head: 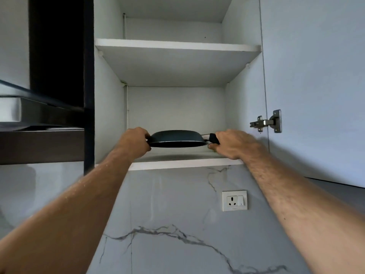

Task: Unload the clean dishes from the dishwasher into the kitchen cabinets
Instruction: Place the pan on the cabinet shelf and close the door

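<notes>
A dark frying pan (175,137) hangs just above the bottom shelf (183,162) of an open white wall cabinet, level, casting a shadow on the shelf. My left hand (132,142) grips the pan's left rim. My right hand (235,144) holds the black handle (214,138) that sticks out to the right. Both arms reach up from below. Nothing else stands on the shelf that I can see.
A second shelf (177,45) sits higher in the cabinet. The cabinet door (316,86) is swung open on the right, with a metal hinge (266,122). A dark range hood (43,123) juts out on the left. A wall socket (234,200) sits on the marble backsplash below.
</notes>
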Demonstrator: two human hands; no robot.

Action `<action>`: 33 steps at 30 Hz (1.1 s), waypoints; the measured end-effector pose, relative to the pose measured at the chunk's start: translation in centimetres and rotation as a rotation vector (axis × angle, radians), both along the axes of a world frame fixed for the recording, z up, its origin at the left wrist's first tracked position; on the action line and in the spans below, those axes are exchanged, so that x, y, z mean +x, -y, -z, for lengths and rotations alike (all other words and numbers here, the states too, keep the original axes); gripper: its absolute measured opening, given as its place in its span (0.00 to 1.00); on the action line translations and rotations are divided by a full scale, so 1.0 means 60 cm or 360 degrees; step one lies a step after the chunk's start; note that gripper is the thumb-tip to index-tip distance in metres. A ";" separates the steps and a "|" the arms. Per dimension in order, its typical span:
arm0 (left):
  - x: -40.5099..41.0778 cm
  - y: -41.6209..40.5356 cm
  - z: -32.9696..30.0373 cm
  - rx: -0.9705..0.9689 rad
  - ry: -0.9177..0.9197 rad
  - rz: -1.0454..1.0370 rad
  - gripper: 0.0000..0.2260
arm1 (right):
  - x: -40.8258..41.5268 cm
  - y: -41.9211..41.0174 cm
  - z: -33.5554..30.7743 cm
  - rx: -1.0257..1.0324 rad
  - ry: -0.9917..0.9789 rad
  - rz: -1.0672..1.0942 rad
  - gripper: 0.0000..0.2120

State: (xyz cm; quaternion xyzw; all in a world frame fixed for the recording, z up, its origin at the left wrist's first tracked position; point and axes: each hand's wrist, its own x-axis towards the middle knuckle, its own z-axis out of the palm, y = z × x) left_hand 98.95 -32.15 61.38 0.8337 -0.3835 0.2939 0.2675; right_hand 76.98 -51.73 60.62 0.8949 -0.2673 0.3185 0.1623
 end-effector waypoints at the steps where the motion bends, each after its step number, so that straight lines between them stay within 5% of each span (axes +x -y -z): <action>1: 0.011 0.006 -0.001 0.0044 -0.0023 -0.0027 0.16 | 0.015 0.006 -0.001 0.0034 -0.0020 -0.0016 0.20; 11: 0.074 0.043 0.023 0.0135 -0.0214 -0.0260 0.12 | 0.094 0.041 -0.004 0.0332 -0.0204 -0.0120 0.19; 25: 0.034 0.031 0.026 0.0088 -0.0482 -0.0121 0.15 | 0.092 0.062 0.002 0.0577 0.0086 -0.0411 0.15; 29: 0.031 0.027 0.024 0.0032 -0.0592 -0.0038 0.25 | 0.111 0.055 -0.005 0.0655 0.0003 -0.0408 0.14; 33: 0.034 0.025 0.028 -0.0046 -0.0675 -0.0050 0.46 | 0.147 0.033 -0.009 0.0672 -0.0070 -0.0396 0.12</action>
